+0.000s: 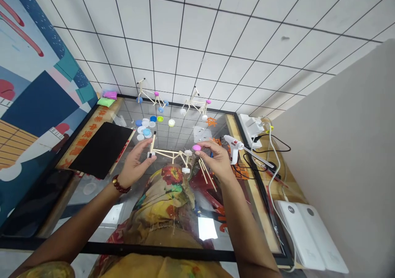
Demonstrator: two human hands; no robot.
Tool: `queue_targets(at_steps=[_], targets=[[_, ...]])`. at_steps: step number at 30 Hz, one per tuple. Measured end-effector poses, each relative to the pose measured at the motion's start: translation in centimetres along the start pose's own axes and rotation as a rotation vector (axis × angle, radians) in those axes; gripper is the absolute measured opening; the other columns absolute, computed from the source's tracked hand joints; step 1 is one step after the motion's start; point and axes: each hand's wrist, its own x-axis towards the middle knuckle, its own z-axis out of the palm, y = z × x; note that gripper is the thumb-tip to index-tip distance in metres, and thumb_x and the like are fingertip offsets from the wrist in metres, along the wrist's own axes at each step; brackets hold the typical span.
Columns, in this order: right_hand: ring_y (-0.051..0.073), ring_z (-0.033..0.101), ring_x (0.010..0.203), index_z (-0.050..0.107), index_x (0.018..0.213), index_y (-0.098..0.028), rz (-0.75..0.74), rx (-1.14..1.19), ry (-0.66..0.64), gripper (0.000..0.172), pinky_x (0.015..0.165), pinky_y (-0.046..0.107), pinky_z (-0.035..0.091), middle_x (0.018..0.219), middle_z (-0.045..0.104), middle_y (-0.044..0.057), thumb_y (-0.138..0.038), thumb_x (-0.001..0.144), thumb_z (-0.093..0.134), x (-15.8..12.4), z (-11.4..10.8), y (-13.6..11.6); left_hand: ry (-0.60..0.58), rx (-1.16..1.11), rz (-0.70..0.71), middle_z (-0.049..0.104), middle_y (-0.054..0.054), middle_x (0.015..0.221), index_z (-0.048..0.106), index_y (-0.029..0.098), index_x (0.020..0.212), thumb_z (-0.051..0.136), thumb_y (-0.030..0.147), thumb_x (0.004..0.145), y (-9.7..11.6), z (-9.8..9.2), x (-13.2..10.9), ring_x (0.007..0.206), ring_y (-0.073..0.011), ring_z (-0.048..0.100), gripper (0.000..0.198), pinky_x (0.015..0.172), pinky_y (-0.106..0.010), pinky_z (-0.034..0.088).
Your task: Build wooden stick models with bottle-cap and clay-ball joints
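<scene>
A small tricycle model of pale wooden sticks [168,151] with white bottle-cap wheels [185,170] stands on the glass tabletop. At its left end, my left hand [135,165] has thumb and fingers closed around the upright stick with black tips and the cap at its foot. Between the thumb and finger of my right hand [217,158] is a pink clay disc [196,147], close to the model's right end. Several loose sticks [206,174] lie below my right hand.
Two finished-looking stick tricycles [157,99] [194,103] stand at the back edge. Loose bottle caps [145,128] and black sheets [103,148] lie at left. A white glue gun [233,146], cables and white power banks [300,228] are at right.
</scene>
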Motion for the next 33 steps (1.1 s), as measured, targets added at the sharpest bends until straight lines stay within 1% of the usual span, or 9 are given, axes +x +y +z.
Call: queue_targets(at_steps=[3,5,10,13,16,18,21,25,33], targets=[[0.019,0.065,0.087,0.072,0.096,-0.024,-0.005,-0.006,-0.011,0.018,0.085,0.036,0.05,0.092,0.072,0.004,-0.034,0.081,0.071,-0.1,0.0,0.0,-0.06,-0.014,-0.015,0.066,-0.009,0.124,0.068,0.022,0.113,0.06,0.034,0.087,-0.2,0.3,0.6,0.125,-0.0249,0.055,0.03,0.111,-0.044,0.039],[0.019,0.065,0.087,0.072,0.096,-0.024,-0.006,-0.013,-0.02,0.018,0.084,0.036,0.05,0.092,0.072,0.003,-0.034,0.08,0.071,-0.1,0.0,0.1,-0.038,-0.067,-0.033,0.069,-0.008,0.118,0.071,0.022,0.106,0.058,0.035,0.088,-0.2,0.5,0.8,0.122,-0.0243,0.058,0.026,0.11,-0.044,0.04],[0.019,0.064,0.09,0.071,0.096,-0.024,0.026,0.007,-0.037,0.019,0.086,0.036,0.049,0.093,0.071,0.003,-0.034,0.08,0.071,-0.4,0.1,0.0,-0.009,-0.149,-0.071,0.071,-0.006,0.116,0.072,0.023,0.106,0.058,0.035,0.089,0.1,1.0,0.9,0.123,-0.0229,0.058,0.025,0.111,-0.042,0.039],[0.019,0.063,0.092,0.064,0.098,-0.024,0.143,0.168,-0.031,0.02,0.085,0.034,0.05,0.099,0.069,0.004,-0.034,0.082,0.069,-1.6,0.5,-0.3,-0.001,-0.124,-0.07,0.07,-0.007,0.118,0.071,0.023,0.108,0.058,0.034,0.089,0.1,1.2,0.5,0.123,-0.023,0.057,0.026,0.112,-0.043,0.039],[0.016,0.062,0.078,0.055,0.102,-0.025,0.264,0.354,-0.011,0.02,0.073,0.031,0.052,0.101,0.067,0.005,-0.033,0.085,0.063,-3.4,1.1,-0.3,0.047,-0.139,-0.084,0.064,-0.008,0.128,0.068,0.023,0.114,0.062,0.034,0.087,-0.2,1.5,0.0,0.124,-0.024,0.056,0.031,0.109,-0.043,0.043],[0.013,0.057,0.064,0.055,0.103,-0.026,0.297,0.382,-0.003,0.017,0.064,0.028,0.05,0.091,0.065,0.002,-0.032,0.088,0.056,-4.5,1.5,-0.3,0.081,-0.183,-0.097,0.057,-0.01,0.137,0.065,0.024,0.121,0.066,0.036,0.083,-0.5,1.6,-0.3,0.126,-0.0252,0.055,0.04,0.106,-0.042,0.046],[0.014,0.055,0.067,0.061,0.102,-0.026,0.266,0.162,-0.079,0.016,0.064,0.028,0.048,0.083,0.059,0.001,-0.031,0.09,0.052,-5.5,1.9,-0.5,0.076,-0.227,-0.11,0.056,-0.011,0.139,0.065,0.023,0.121,0.068,0.037,0.081,-0.9,1.7,-0.4,0.124,-0.0259,0.056,0.042,0.104,-0.042,0.048],[0.018,0.058,0.08,0.067,0.103,-0.025,0.084,-0.219,-0.235,0.018,0.075,0.032,0.048,0.089,0.059,0.004,-0.032,0.089,0.059,-5.4,2.4,-0.9,0.055,-0.205,-0.091,0.064,-0.01,0.128,0.073,0.021,0.106,0.066,0.038,0.083,-0.9,1.6,-0.3,0.122,-0.0259,0.058,0.029,0.104,-0.043,0.048],[0.017,0.058,0.079,0.068,0.098,-0.024,-0.061,-0.331,-0.361,0.019,0.072,0.031,0.048,0.086,0.056,0.004,-0.023,0.094,0.05,-3.8,2.7,-0.2,0.024,-0.213,-0.053,0.065,-0.009,0.127,0.075,0.023,0.103,0.067,0.035,0.083,-0.6,1.0,0.1,0.118,-0.0257,0.061,0.025,0.103,-0.044,0.049]])
